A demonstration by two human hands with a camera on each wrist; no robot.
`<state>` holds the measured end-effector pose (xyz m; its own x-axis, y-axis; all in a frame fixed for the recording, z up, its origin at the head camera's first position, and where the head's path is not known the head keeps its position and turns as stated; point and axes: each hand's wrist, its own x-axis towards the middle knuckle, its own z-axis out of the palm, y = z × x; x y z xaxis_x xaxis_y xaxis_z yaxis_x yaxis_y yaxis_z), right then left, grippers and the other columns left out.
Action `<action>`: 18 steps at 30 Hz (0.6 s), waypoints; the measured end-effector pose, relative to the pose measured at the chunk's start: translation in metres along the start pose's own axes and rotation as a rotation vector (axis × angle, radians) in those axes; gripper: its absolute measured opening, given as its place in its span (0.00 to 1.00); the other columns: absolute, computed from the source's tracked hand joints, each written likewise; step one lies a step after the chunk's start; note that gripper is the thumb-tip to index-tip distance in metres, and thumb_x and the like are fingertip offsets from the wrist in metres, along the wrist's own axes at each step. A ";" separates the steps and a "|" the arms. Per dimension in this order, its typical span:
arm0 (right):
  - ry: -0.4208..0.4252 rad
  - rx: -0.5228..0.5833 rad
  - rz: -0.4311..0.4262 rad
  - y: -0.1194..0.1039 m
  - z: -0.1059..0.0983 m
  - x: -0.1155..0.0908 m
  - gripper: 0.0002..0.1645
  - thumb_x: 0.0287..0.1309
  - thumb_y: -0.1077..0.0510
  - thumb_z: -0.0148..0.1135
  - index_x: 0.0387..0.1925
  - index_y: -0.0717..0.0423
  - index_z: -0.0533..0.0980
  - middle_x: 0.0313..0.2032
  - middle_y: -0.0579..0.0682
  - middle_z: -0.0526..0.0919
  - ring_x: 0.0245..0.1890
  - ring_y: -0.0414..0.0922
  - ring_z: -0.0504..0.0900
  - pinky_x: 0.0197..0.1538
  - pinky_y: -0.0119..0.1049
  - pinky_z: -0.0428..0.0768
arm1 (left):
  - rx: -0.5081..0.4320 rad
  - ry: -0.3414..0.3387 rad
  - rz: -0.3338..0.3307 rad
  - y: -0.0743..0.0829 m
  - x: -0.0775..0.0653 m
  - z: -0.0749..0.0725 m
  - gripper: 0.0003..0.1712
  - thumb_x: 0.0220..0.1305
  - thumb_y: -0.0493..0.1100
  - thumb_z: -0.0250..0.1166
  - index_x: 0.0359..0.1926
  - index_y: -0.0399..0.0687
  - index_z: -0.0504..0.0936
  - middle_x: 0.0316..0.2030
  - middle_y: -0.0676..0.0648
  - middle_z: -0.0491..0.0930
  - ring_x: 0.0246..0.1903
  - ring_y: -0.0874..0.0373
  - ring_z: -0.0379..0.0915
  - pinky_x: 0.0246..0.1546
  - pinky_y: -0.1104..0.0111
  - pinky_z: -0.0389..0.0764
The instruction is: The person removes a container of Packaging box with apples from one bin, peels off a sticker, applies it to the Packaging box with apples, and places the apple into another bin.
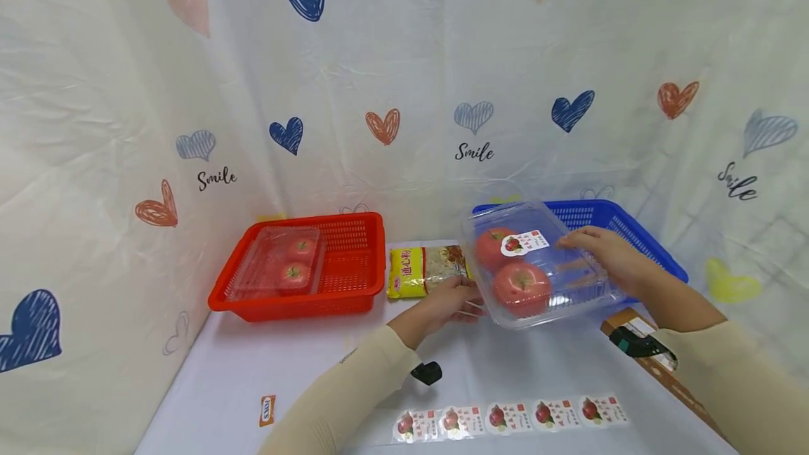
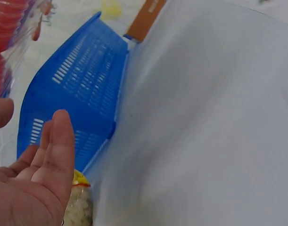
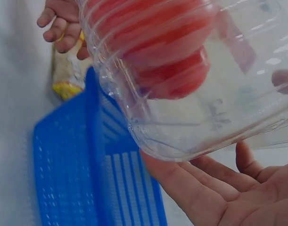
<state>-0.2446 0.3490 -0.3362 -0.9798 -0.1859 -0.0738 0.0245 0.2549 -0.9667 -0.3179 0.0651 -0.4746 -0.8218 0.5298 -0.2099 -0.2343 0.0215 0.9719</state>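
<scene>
Head view bright; wrist views dimmer, soft; container (image 1: 543, 265) glinting.

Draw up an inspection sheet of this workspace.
Surface: white tabletop.
Job's things: clear container with two apples and a label, held tilted near the blue basket; red basket bearing a second container; strip of five labels.
Clutter: yellow food packet, brown box, small orange wrapper.
Hands: right hand holds the clear container; left hand beside it, not gripping.
Cables: nothing seen.
Surroundings: heart-patterned white sheet behind.

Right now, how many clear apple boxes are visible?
2: one box held by the right hand, in front of the blue basket; another box inside the red basket. No others show.
</scene>
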 end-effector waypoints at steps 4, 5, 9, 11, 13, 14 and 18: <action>0.003 -0.031 -0.012 0.000 -0.022 0.002 0.32 0.72 0.44 0.48 0.60 0.69 0.62 0.61 0.68 0.61 0.45 0.51 0.83 0.44 0.54 0.81 | -0.088 0.009 0.000 0.004 0.012 0.008 0.20 0.67 0.46 0.64 0.53 0.40 0.72 0.41 0.39 0.81 0.39 0.47 0.83 0.42 0.56 0.83; 0.010 -0.036 -0.006 0.001 -0.028 0.003 0.33 0.72 0.44 0.49 0.60 0.70 0.62 0.61 0.67 0.61 0.45 0.50 0.83 0.44 0.53 0.81 | -0.103 0.007 0.000 0.005 0.015 0.011 0.21 0.66 0.46 0.64 0.54 0.39 0.72 0.41 0.39 0.82 0.39 0.46 0.83 0.42 0.56 0.83; 0.024 -0.093 0.023 0.002 -0.048 0.008 0.35 0.72 0.44 0.49 0.62 0.69 0.59 0.60 0.66 0.61 0.43 0.45 0.83 0.45 0.50 0.82 | -0.131 -0.008 0.000 0.007 0.024 0.022 0.23 0.67 0.47 0.64 0.56 0.38 0.73 0.40 0.40 0.82 0.41 0.44 0.82 0.43 0.55 0.82; 0.029 -0.120 0.030 0.002 -0.056 0.010 0.37 0.72 0.44 0.49 0.64 0.70 0.56 0.60 0.66 0.62 0.43 0.44 0.84 0.45 0.49 0.82 | -0.164 0.001 0.003 0.006 0.029 0.028 0.22 0.66 0.46 0.65 0.54 0.37 0.75 0.39 0.40 0.82 0.39 0.44 0.82 0.43 0.54 0.82; 0.031 -0.144 0.035 0.002 -0.063 0.010 0.39 0.72 0.43 0.48 0.66 0.70 0.53 0.62 0.68 0.59 0.42 0.42 0.83 0.46 0.48 0.82 | -0.195 0.027 0.007 0.006 0.034 0.034 0.20 0.65 0.44 0.66 0.52 0.37 0.76 0.38 0.41 0.83 0.38 0.46 0.83 0.41 0.55 0.82; 0.033 -0.140 0.040 0.003 -0.066 0.011 0.39 0.72 0.42 0.48 0.66 0.70 0.52 0.63 0.69 0.58 0.43 0.42 0.83 0.46 0.48 0.82 | -0.214 0.047 0.010 0.005 0.035 0.036 0.19 0.64 0.43 0.68 0.51 0.37 0.76 0.38 0.41 0.83 0.36 0.47 0.83 0.39 0.56 0.83; 0.066 -0.130 0.076 0.005 -0.081 0.012 0.43 0.71 0.39 0.48 0.69 0.68 0.50 0.67 0.71 0.53 0.45 0.45 0.82 0.48 0.50 0.81 | -0.270 0.109 0.007 0.007 0.038 0.041 0.20 0.59 0.38 0.71 0.51 0.38 0.76 0.35 0.41 0.84 0.29 0.52 0.83 0.32 0.61 0.84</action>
<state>-0.2727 0.4244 -0.3222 -0.9871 -0.0996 -0.1250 0.0773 0.3873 -0.9187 -0.3296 0.1198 -0.4716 -0.8716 0.4343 -0.2274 -0.3459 -0.2162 0.9130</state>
